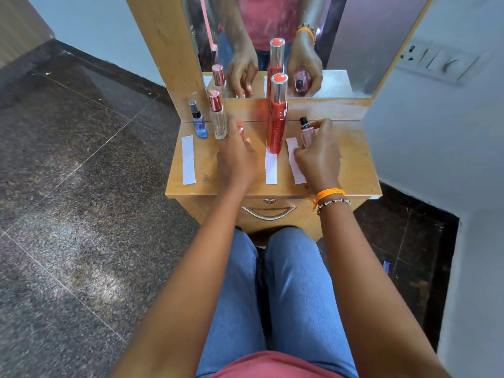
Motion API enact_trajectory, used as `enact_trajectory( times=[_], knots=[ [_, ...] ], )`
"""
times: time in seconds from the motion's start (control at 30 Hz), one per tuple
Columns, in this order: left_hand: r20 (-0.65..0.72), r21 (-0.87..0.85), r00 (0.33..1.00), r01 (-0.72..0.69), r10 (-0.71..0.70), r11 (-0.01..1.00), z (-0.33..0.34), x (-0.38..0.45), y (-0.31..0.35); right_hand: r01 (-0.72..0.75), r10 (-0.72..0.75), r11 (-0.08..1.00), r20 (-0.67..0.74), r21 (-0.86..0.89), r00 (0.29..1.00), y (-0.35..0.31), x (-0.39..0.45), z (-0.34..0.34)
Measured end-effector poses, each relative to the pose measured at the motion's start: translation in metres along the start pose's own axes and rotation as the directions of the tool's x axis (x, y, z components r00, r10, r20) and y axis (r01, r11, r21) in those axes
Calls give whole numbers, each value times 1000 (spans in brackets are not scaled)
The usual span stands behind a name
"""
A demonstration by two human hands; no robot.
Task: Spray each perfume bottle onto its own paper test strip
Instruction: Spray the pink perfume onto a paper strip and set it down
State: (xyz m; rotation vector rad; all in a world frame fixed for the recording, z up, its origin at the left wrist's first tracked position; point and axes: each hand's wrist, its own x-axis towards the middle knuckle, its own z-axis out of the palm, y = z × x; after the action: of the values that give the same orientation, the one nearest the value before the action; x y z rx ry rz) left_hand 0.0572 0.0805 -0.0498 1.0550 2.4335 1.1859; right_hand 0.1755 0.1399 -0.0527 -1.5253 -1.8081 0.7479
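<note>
On the wooden dresser top [351,165] stand a small blue bottle [199,121], a clear bottle with a pink cap [218,115] and a tall red bottle [276,115]. My right hand [317,156] grips a small pink bottle with a black nozzle [306,132] above the right paper strip [296,162]. A white strip [271,167] lies in front of the red bottle, another strip [188,159] at the left. My left hand [237,156] rests fingers down beside the clear bottle; something small and pink [240,129] shows at its fingertips, and whether it holds it is unclear.
A mirror [354,50] rises behind the bottles and reflects hands and bottles. A drawer with a metal handle [268,212] sits under the top. A wall with a switch plate [436,61] is at the right, dark tiled floor at the left.
</note>
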Motion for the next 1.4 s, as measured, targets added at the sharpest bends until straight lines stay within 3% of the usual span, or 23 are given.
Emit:
enact_trajectory(
  times=[0.43,0.57,0.67,0.73,1.0,1.2,1.4],
  knots=[
    [-26,-20,999,35,-36,999,-5,-2,2,63,-74,971,39,229,997,1,-50,-13],
    [-4,-244,998,58,-61,968,-19,-14,4,95,-140,942,121,322,983,-1,-65,-11],
    [116,-467,990,121,-75,876,-31,-27,10,126,-213,923,211,363,954,-3,-70,-9],
    [179,-529,981,162,-78,833,-37,-32,15,160,-264,909,235,385,935,-5,-73,-8],
    [258,-528,966,120,24,841,-53,-47,27,209,-350,862,244,463,904,-15,-78,-23],
    [219,-607,975,153,-20,780,-61,-42,28,208,-368,854,271,477,889,-16,-79,-28],
    [306,-557,945,76,118,827,-58,-59,34,293,-442,835,252,465,861,-15,-79,-32]
  ],
)
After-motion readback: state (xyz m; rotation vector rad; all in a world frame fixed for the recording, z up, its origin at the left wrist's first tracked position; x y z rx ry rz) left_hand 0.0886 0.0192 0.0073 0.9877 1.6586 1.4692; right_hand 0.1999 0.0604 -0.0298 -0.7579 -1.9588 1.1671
